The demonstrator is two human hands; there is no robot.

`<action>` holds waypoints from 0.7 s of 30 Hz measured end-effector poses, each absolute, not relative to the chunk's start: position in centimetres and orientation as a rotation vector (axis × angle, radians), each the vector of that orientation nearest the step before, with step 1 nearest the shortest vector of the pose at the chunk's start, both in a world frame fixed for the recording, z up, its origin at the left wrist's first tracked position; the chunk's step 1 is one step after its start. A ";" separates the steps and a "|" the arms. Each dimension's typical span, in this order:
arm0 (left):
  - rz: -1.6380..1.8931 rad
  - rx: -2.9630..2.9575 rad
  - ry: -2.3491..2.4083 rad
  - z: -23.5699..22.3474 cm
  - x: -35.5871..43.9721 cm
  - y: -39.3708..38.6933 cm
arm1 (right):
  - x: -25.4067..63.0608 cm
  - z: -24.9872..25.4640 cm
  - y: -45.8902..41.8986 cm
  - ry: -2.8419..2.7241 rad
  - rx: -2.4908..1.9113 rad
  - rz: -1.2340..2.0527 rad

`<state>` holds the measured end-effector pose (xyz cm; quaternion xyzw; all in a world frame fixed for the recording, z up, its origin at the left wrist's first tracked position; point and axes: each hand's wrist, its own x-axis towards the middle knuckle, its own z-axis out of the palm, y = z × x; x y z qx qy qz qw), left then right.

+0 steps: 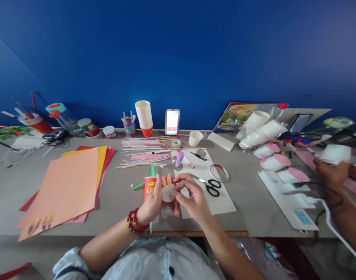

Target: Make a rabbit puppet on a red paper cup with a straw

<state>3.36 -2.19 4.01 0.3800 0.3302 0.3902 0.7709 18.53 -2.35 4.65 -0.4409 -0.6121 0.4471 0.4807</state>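
With fingers (158, 188) of left hand (150, 206) and right hand (197, 200), gripping eared grey disc (167, 194) from opposite sides, presumably keeping it steady.

I'm at a craft workspace — a grey counter (242, 179) set against a blue wall (178, 58) that fills the top of the frame. Coloured paper sheets (69, 182) at left, scissors (213, 187) and a roll of tape (225, 171) right of centre, a purple glue stick (179, 158) mid-frame and thin sticks (139, 144) near it all say so, as does the pale disc (167, 195) with orange ears (169, 178) between my left hand (152, 203) and right hand (193, 197). It's shared: at the right edge another person's hand (332, 175) holds a white cup (337, 153) — whether classroom or studio, I can't tell.
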 end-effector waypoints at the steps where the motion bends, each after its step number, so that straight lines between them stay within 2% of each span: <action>1: 0.842 0.832 0.725 4.1 3.4 -2.2 | 18.6 4.6 -2.3 -1.480 -1.062 1.107; 10: 0.858 0.947 0.852 4.7 1.2 -1.7 | 18.4 4.2 -1.9 -1.370 -0.995 1.218; 15: 1.245 1.379 1.410 4.1 -4.5 3.5 | 18.6 4.3 -1.1 -1.221 -1.049 1.333; 18: 0.946 1.382 1.480 1.9 -6.7 6.5 | 18.3 4.2 -0.1 -1.203 -1.092 1.398; 21: 0.844 1.344 1.461 0.1 -6.9 7.9 | 17.6 3.8 1.4 -1.190 -1.114 1.454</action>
